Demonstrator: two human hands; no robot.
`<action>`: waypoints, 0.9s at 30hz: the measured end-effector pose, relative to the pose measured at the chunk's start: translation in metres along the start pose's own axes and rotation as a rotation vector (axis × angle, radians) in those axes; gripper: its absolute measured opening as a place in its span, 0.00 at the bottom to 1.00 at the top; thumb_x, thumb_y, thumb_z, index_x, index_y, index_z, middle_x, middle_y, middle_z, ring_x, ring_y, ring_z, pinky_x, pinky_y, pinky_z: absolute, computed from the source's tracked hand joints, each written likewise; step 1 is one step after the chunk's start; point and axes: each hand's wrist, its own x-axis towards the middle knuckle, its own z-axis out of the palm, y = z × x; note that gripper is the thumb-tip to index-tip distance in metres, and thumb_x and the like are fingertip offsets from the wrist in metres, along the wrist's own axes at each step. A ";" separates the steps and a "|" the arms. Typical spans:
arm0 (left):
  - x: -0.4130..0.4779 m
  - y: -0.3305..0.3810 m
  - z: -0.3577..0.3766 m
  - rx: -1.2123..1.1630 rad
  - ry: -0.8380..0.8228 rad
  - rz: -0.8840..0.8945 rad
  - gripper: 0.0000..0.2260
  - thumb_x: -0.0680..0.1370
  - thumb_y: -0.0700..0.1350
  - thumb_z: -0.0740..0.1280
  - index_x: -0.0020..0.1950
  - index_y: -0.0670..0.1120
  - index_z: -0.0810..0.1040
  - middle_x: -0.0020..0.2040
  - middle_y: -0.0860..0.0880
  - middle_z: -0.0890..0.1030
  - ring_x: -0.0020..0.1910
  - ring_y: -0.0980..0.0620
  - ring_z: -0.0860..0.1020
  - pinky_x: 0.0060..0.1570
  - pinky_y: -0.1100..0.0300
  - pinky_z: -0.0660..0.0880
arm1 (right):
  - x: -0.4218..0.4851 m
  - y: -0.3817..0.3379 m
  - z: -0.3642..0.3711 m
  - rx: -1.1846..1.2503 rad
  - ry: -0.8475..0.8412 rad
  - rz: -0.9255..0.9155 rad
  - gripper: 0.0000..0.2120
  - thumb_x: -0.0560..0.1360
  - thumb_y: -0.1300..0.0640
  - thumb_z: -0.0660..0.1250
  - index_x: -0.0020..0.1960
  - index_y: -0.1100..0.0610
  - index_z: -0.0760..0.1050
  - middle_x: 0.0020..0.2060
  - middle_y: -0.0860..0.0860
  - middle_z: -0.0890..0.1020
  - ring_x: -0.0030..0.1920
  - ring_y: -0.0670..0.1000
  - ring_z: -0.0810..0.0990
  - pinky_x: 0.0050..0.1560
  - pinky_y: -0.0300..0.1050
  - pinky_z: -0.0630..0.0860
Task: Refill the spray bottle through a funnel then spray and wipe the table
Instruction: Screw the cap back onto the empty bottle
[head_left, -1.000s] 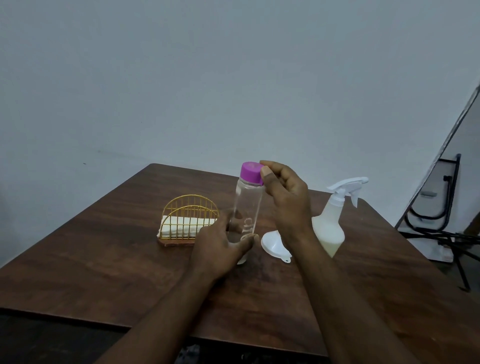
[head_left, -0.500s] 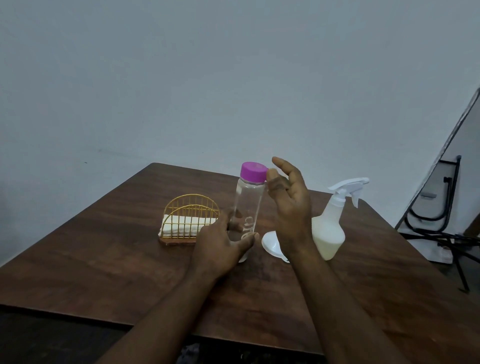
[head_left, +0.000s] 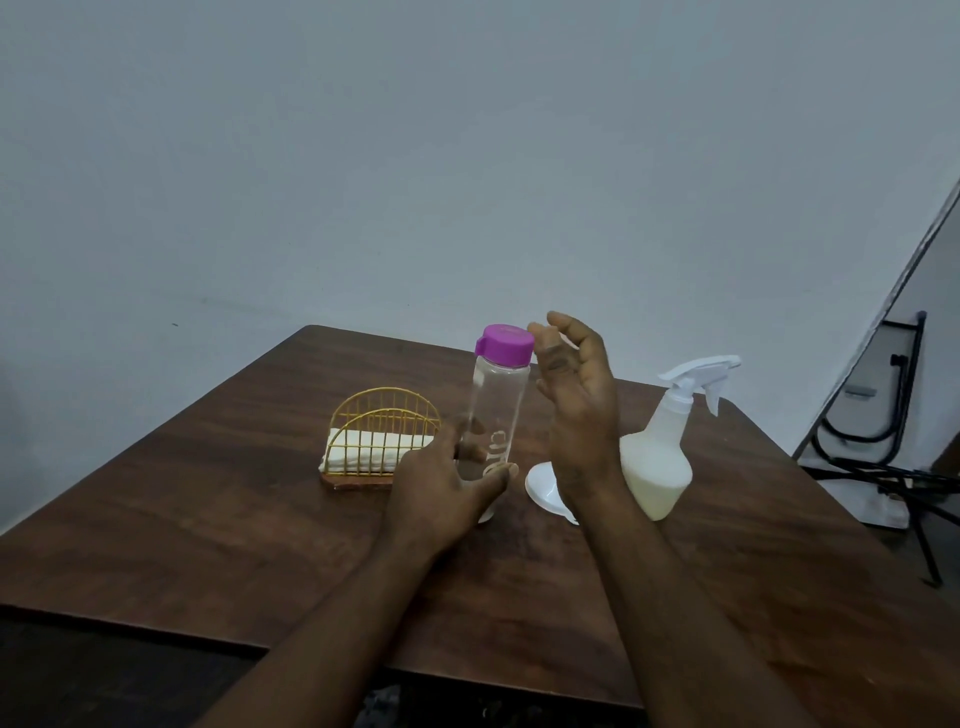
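Bottle (head_left: 494, 405): clear cylinder, purple cap (head_left: 506, 344)

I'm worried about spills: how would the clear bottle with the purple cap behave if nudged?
Probably tips easily: the clear bottle is tall and narrow. Its smooth wall may be slippery. The left hand gripping it low down likely steadies it.

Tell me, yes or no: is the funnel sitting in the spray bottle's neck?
No, the white funnel lies on the table beside the spray bottle, whose trigger head is on.
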 end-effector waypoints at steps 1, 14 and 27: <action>0.000 0.000 0.000 -0.001 -0.003 -0.002 0.26 0.69 0.66 0.75 0.63 0.63 0.73 0.49 0.61 0.84 0.46 0.63 0.82 0.45 0.61 0.80 | -0.002 -0.001 0.002 -0.013 -0.013 -0.016 0.27 0.76 0.35 0.67 0.68 0.50 0.77 0.51 0.35 0.87 0.53 0.37 0.84 0.51 0.32 0.77; 0.002 -0.003 0.001 0.028 0.013 -0.001 0.27 0.69 0.67 0.74 0.64 0.62 0.72 0.50 0.61 0.84 0.46 0.62 0.83 0.47 0.54 0.83 | -0.002 0.001 -0.001 0.023 0.126 -0.018 0.13 0.79 0.42 0.66 0.57 0.49 0.79 0.49 0.37 0.86 0.51 0.39 0.84 0.46 0.30 0.76; 0.003 -0.006 0.001 -0.007 -0.058 0.015 0.29 0.68 0.69 0.74 0.65 0.61 0.73 0.48 0.65 0.83 0.48 0.66 0.81 0.49 0.58 0.80 | -0.005 0.003 -0.001 0.016 0.172 0.004 0.09 0.78 0.46 0.71 0.54 0.49 0.80 0.45 0.46 0.87 0.49 0.45 0.85 0.49 0.36 0.77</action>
